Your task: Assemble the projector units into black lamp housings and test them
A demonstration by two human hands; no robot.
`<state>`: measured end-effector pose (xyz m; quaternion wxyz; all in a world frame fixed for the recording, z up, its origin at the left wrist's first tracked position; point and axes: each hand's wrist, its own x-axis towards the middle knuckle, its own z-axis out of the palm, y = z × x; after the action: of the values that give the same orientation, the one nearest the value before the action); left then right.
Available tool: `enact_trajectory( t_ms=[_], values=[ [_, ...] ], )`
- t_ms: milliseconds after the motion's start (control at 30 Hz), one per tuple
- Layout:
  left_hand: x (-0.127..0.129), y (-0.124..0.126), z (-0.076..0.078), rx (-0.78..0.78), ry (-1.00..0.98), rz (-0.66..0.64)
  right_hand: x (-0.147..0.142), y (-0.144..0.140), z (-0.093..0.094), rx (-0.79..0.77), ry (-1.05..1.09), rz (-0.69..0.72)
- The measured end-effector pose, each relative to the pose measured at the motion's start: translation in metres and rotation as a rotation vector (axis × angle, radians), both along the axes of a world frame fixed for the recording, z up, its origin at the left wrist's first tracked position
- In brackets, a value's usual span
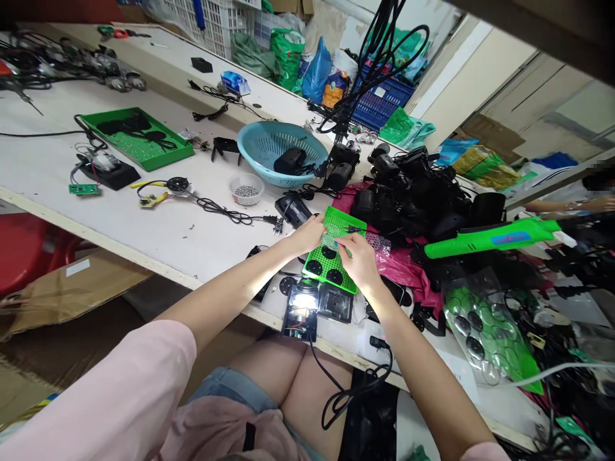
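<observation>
Green tray, left hand and right hand outstretched, curled at its edges (grip unclear)

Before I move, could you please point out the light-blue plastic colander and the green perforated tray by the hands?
Light-blue plastic colander (269,146), head view: its slotted inner wall.
Green perforated tray (337,220), head view: bare mesh near its far end.

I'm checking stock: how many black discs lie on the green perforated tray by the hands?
3 show on the green tray: a near-left disc, another disc to its right, a farther disc behind them. The left hand and right hand may hide more.
</observation>
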<state>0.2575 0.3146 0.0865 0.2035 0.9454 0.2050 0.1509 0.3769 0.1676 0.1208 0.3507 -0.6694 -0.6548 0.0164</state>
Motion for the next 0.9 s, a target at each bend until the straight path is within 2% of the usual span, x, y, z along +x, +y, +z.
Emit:
enact_trajectory(
  t_ms=[100,200,267,333,400,467,567,667,733,900],
  values=[
    [0.0,0.001,0.009,-0.058,-0.011,0.021,-0.016,-0.029,0.019,0.084,-0.013,0.02],
    [-0.019,-0.012,0.032,-0.12,-0.057,0.068,-0.035,-0.054,0.028,0.071,0.007,0.114],
    [-0.048,-0.035,0.049,-0.16,-0.113,0.124,-0.045,-0.062,0.023,0.027,0.018,0.176],
    [-0.086,-0.068,0.062,-0.221,-0.152,0.19,-0.051,-0.062,0.012,-0.013,0.025,0.205],
    [-0.125,-0.105,0.066,-0.43,-0.164,0.253,-0.054,-0.06,0.0,-0.047,0.036,0.212],
    [-0.154,-0.136,0.059,-0.569,-0.098,0.293,-0.054,-0.057,-0.009,-0.077,0.045,0.218],
    [-0.167,-0.161,0.036,-0.681,-0.043,0.317,-0.054,-0.054,-0.014,-0.109,0.044,0.224],
    [-0.157,-0.162,0.014,-0.757,-0.017,0.361,-0.054,-0.054,-0.013,-0.118,0.033,0.217],
    [-0.151,-0.158,0.005,-0.764,0.002,0.384,-0.055,-0.055,-0.012,-0.115,0.029,0.212],
    [-0.152,-0.156,0.002,-0.726,-0.011,0.403,-0.054,-0.056,-0.007,-0.099,0.023,0.206]
  ],
)
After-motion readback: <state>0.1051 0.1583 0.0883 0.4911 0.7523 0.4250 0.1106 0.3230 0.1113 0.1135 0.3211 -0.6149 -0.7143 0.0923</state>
